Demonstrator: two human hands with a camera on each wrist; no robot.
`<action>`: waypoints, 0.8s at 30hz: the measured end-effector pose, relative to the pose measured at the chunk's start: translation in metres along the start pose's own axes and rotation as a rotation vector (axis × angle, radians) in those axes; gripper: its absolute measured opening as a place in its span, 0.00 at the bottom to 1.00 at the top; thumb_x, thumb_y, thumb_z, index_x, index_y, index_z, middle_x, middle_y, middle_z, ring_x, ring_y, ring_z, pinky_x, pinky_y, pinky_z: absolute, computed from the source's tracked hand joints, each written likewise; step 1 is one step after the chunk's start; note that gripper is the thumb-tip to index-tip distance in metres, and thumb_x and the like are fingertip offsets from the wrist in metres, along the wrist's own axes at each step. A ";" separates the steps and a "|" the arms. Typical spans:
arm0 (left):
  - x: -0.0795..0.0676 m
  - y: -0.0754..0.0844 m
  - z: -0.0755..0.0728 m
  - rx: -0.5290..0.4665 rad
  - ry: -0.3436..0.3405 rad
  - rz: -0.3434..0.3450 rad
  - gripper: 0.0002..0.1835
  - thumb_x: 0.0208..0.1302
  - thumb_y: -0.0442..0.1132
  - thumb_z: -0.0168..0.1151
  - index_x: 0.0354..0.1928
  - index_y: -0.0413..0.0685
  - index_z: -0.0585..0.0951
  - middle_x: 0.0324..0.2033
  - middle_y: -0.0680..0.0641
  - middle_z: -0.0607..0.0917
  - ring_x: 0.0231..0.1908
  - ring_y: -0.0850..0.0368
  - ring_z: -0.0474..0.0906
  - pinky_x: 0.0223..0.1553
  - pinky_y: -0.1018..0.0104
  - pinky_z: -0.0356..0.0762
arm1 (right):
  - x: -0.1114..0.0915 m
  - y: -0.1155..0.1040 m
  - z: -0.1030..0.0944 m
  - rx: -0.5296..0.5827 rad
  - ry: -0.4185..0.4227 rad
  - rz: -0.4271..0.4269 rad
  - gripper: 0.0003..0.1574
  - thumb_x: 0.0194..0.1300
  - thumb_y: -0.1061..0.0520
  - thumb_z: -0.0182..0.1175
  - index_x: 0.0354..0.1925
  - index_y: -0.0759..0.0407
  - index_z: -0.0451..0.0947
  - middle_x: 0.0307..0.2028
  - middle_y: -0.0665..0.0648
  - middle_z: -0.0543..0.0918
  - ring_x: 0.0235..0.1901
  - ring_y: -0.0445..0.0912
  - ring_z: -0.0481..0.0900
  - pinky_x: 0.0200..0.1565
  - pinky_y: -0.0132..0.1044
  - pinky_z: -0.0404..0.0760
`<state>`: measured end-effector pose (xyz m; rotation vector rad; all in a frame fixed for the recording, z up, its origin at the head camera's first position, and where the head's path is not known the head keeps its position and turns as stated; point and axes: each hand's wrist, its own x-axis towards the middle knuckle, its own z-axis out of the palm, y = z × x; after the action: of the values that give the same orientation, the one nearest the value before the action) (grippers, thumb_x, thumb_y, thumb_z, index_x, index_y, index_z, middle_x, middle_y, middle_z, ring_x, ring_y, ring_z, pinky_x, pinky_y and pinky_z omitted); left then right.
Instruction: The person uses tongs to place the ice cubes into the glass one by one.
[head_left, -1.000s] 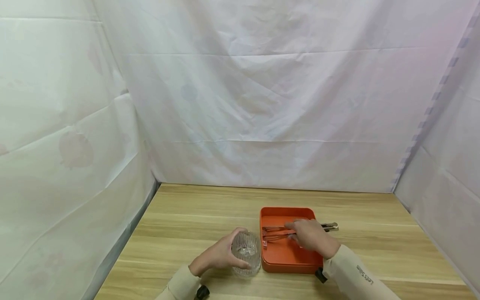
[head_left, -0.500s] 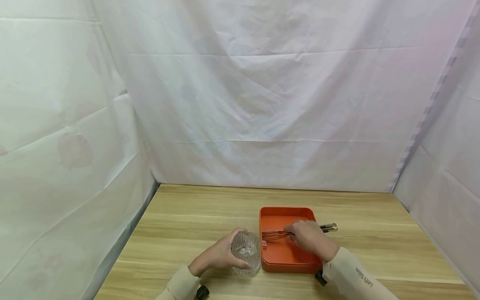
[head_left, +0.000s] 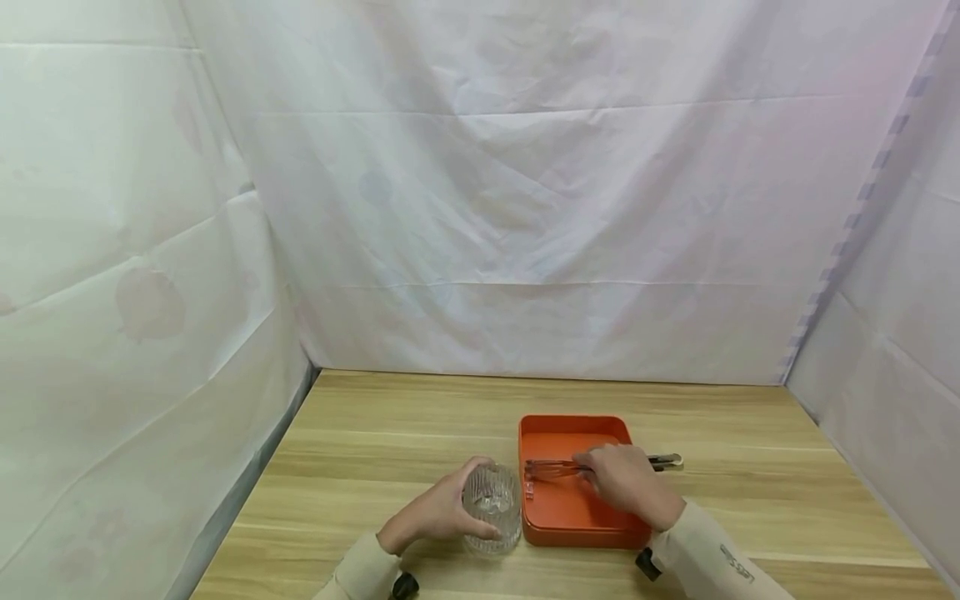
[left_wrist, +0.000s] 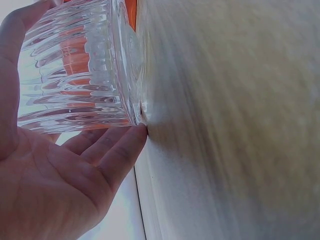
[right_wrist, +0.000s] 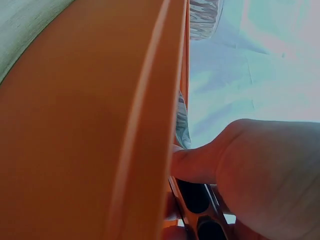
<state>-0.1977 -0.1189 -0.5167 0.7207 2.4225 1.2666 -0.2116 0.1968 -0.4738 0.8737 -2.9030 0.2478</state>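
Observation:
My left hand [head_left: 448,506] rests around a clear ribbed glass [head_left: 495,521] standing on the table, thumb on the near side and fingers on the far side. Something clear lies in the glass, too indistinct to name. My right hand [head_left: 626,479] grips metal tongs [head_left: 551,468] with dark handle grips [right_wrist: 194,196]. The tongs lie over an orange tray [head_left: 585,537], their tips low by its left wall and slightly apart. Near those tips is a small clear cube-like piece [head_left: 529,490]; whether the tips touch anything there I cannot tell.
The tray stands just right of the glass on a wood-grain table [head_left: 390,425]. White cloth [head_left: 480,208] hangs behind the table and along both sides. Both forearms come in from the front edge.
The tongs' tips were wide apart, then came together by the tray's left wall, and now stand slightly apart. My right hand has shifted slightly right. The left hand and glass have not moved.

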 end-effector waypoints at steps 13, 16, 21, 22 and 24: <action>0.001 0.000 0.000 0.011 -0.001 -0.020 0.53 0.43 0.56 0.80 0.71 0.56 0.62 0.55 0.48 0.78 0.53 0.53 0.76 0.52 0.53 0.76 | -0.011 0.006 -0.008 0.011 0.057 0.133 0.07 0.63 0.60 0.63 0.33 0.45 0.81 0.23 0.41 0.76 0.19 0.35 0.63 0.19 0.32 0.61; 0.001 0.000 0.001 0.020 -0.001 -0.018 0.53 0.43 0.57 0.80 0.71 0.56 0.62 0.54 0.49 0.78 0.53 0.53 0.76 0.53 0.52 0.75 | -0.013 0.007 -0.009 0.011 0.077 0.146 0.06 0.63 0.58 0.63 0.34 0.44 0.81 0.24 0.40 0.76 0.20 0.36 0.64 0.20 0.32 0.63; 0.000 0.001 0.000 0.021 -0.003 -0.027 0.53 0.43 0.57 0.80 0.71 0.57 0.62 0.54 0.48 0.79 0.53 0.53 0.76 0.53 0.50 0.76 | -0.014 0.009 -0.010 0.009 0.084 0.156 0.06 0.63 0.57 0.63 0.36 0.43 0.82 0.24 0.40 0.75 0.20 0.36 0.64 0.21 0.32 0.63; 0.000 0.002 0.000 0.018 -0.003 -0.027 0.53 0.43 0.57 0.80 0.71 0.57 0.62 0.54 0.48 0.79 0.52 0.53 0.77 0.53 0.50 0.76 | -0.014 0.010 -0.010 0.009 0.081 0.160 0.07 0.63 0.57 0.63 0.36 0.43 0.82 0.24 0.40 0.74 0.19 0.36 0.64 0.20 0.31 0.62; 0.000 0.001 0.000 0.013 -0.006 -0.030 0.53 0.43 0.57 0.80 0.71 0.58 0.61 0.54 0.48 0.79 0.52 0.53 0.77 0.52 0.50 0.77 | -0.014 0.009 -0.010 0.006 0.070 0.167 0.07 0.62 0.58 0.63 0.36 0.44 0.81 0.23 0.41 0.74 0.19 0.36 0.63 0.20 0.32 0.62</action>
<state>-0.1972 -0.1181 -0.5156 0.6881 2.4302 1.2361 -0.2051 0.2138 -0.4669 0.6107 -2.9129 0.2935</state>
